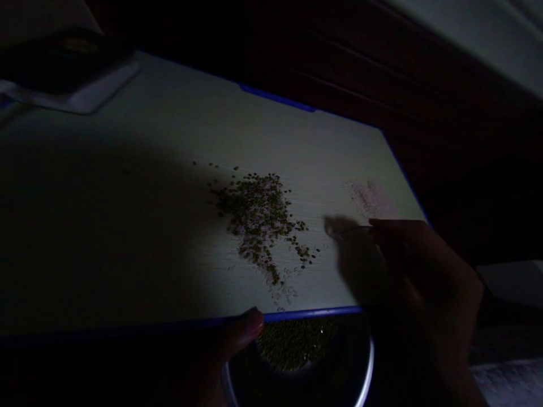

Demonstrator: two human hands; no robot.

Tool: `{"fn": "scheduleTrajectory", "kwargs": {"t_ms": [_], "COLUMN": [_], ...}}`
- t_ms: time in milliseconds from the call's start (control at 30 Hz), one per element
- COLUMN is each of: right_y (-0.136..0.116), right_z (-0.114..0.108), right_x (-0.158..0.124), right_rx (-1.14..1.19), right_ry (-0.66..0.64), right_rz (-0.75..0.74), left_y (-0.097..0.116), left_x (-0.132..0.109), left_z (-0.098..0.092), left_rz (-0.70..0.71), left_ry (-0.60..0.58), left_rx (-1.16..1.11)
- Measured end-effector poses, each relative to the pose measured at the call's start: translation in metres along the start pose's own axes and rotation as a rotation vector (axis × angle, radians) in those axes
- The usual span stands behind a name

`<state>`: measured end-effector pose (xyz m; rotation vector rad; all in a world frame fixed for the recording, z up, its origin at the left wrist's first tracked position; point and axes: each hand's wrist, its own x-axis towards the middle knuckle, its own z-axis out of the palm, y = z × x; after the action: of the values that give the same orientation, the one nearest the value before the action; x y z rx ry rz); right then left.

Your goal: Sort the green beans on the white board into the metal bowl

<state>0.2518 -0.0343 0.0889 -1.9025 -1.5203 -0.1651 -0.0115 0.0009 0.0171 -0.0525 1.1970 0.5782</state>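
Note:
A loose pile of small green beans [257,209] mixed with pale grains lies on a white board [288,147] with a blue edge. My right hand [428,271] pinches a small spoon [350,229], its tip just above the board, right of the pile. Beyond the spoon is a small heap of pale grains [371,198]. At the board's near edge, my left hand [240,336] shows its thumb at the blue rim, beside a metal bowl [367,373] holding many green beans [292,345]. The left hand's other fingers are lost in the dark.
The scene is very dim, and a shadow covers the board's left part. A dark object with a pale side [102,87] rests at the board's far left. Dark wooden panelling [339,62] stands behind the board. A pale cloth-like surface [509,381] shows at lower right.

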Motion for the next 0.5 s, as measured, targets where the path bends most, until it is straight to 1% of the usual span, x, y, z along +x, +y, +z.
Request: {"fn": "scheduleTrajectory", "kwargs": {"t_ms": [67,133,233,300,367,433,500], "right_y": [-0.002,-0.001,0.006,0.009,0.009,0.006,0.002], "right_z": [0.001,0.002,0.010,0.017,0.021,0.019,0.013], "right_x": [0.006,0.015,0.030,0.040,0.046,0.046,0.042], "right_rx": [-0.002,-0.020,-0.021,0.004,0.032,0.051,0.058], "right_ry": [-0.023,-0.002,0.022,-0.005,-0.077,-0.161,-0.197], "right_rz": [-0.062,-0.103,-0.138,-0.162,-0.185,-0.211,-0.220], "left_y": [-0.002,-0.004,-0.006,-0.004,-0.001,0.001,0.001], "left_x": [0.001,0.004,0.008,0.009,0.008,0.008,0.010], "left_z": [-0.001,-0.003,-0.006,-0.006,-0.007,-0.009,-0.015], "left_rz": [0.004,0.014,0.012,0.066,0.122,0.134,0.117], "left_ry": [0.060,0.100,0.142,0.185,0.225,0.185,0.080], "left_rx": [-0.040,-0.048,0.023,0.080,0.128,0.145,0.135]}}
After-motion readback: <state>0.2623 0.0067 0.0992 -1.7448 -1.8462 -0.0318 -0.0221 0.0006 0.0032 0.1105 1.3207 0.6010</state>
